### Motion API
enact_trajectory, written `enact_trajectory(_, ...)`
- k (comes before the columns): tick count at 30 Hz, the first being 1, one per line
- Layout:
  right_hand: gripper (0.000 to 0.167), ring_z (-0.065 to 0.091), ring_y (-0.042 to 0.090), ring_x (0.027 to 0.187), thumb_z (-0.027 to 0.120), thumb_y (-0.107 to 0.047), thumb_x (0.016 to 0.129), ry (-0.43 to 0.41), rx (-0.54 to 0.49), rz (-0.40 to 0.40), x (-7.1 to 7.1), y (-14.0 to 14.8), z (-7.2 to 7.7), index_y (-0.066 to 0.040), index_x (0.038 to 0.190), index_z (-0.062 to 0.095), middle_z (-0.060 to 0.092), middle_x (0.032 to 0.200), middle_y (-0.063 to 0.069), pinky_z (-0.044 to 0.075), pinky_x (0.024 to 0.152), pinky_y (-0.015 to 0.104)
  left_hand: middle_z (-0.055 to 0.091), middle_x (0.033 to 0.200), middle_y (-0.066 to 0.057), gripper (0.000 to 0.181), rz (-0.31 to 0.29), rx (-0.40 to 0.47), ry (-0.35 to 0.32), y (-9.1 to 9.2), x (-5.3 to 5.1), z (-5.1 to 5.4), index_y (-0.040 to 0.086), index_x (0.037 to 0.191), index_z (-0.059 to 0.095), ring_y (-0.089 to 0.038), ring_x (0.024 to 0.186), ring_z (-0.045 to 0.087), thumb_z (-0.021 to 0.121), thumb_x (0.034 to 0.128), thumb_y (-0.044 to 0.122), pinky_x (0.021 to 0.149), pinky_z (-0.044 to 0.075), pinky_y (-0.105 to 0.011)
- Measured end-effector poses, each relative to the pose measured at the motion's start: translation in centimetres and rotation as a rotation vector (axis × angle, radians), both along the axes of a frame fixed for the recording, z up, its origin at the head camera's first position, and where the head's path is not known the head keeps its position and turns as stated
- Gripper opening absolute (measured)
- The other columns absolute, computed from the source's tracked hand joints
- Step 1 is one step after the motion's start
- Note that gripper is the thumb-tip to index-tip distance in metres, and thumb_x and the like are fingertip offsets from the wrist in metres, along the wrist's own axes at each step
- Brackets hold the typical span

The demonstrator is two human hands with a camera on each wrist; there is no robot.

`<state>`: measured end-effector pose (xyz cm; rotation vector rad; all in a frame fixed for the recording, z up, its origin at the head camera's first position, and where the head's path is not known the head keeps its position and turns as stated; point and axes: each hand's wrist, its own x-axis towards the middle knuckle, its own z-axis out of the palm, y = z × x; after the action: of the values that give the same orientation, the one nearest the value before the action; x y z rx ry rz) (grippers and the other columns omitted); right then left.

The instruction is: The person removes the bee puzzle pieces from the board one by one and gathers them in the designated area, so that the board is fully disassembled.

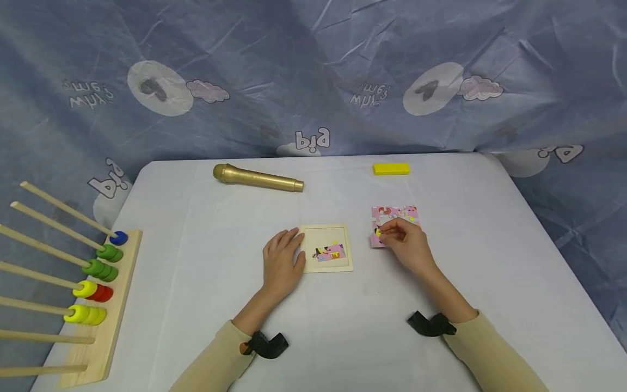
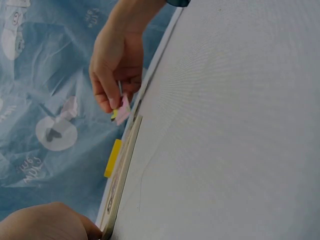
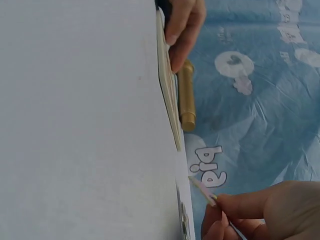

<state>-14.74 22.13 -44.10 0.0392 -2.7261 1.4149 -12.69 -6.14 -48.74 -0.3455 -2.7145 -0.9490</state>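
My left hand [image 1: 284, 261] rests at the left edge of a square wooden puzzle tray [image 1: 325, 269], its fingertips touching the frame. Inside that tray lie joined jigsaw pieces [image 1: 331, 253] with a pink printed picture, toward the bottom right. Off to the right, my right hand [image 1: 410, 247] pinches a pink and yellow jigsaw piece [image 2: 121, 111] between thumb and fingers, raised above the tabletop. Beneath and beyond it lies a group of pink picture pieces [image 1: 409, 212], partly hidden by the hand. The held piece shows tilted, nearly edge-on, in the right wrist view.
A gold toy microphone [image 1: 259, 178] lies at the back, left of centre. A yellow block [image 1: 391, 169] lies at the back right. Along the left side stands a wooden peg board [image 1: 122, 305] with coloured rings [image 1: 88, 314] on several pegs. Patterned blue-grey cloth [image 1: 274, 65] hangs behind the white table [image 1: 196, 261].
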Motion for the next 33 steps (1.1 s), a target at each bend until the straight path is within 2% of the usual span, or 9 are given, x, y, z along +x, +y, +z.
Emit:
enact_trajectory(6,0.010,0.059,0.008,0.069,0.069,-0.004,0.086,0.007,0.077,-0.037,0.1,0.9,-0.8,-0.001,0.095,0.068,0.069,0.087,0.014,0.047,0.062,0.014,0.056,0.140,-0.013,0.039,0.000,0.002,0.000,0.0,0.0,0.0,0.003,0.128,0.063,-0.032,0.134,0.042,0.061,0.0900,0.012,0.110,0.025,-0.054)
enact_trajectory(15,0.005,0.058,0.006,0.067,0.070,-0.001,0.083,0.123,0.153,-0.048,0.1,0.9,-1.8,-0.003,0.088,0.070,0.070,0.078,0.010,0.045,0.061,0.010,0.056,0.141,-0.012,0.039,-0.004,-0.002,0.001,0.0,0.0,-0.2,0.003,0.128,0.063,-0.032,0.134,0.042,0.060,0.0902,0.012,0.111,0.025,-0.053)
enact_trajectory(25,0.005,0.061,0.018,0.070,0.071,0.002,0.080,0.169,0.223,-0.046,0.1,0.6,-1.9,0.001,0.085,0.070,0.067,0.080,0.012,0.045,0.062,0.016,0.055,0.141,-0.011,0.040,-0.003,-0.003,-0.005,0.0,-0.1,0.0,0.003,0.129,0.062,-0.031,0.135,0.041,0.060,0.0900,0.012,0.111,0.025,-0.053)
enact_trajectory(33,0.006,0.059,0.019,0.068,0.074,0.001,0.079,0.206,0.241,-0.048,0.4,0.5,-1.9,0.000,0.083,0.070,0.062,0.077,0.011,0.043,0.063,0.022,0.055,0.141,-0.011,0.040,0.000,-0.005,-0.008,0.0,0.0,0.1,0.003,0.129,0.063,-0.031,0.135,0.041,0.060,0.0899,0.011,0.111,0.025,-0.053)
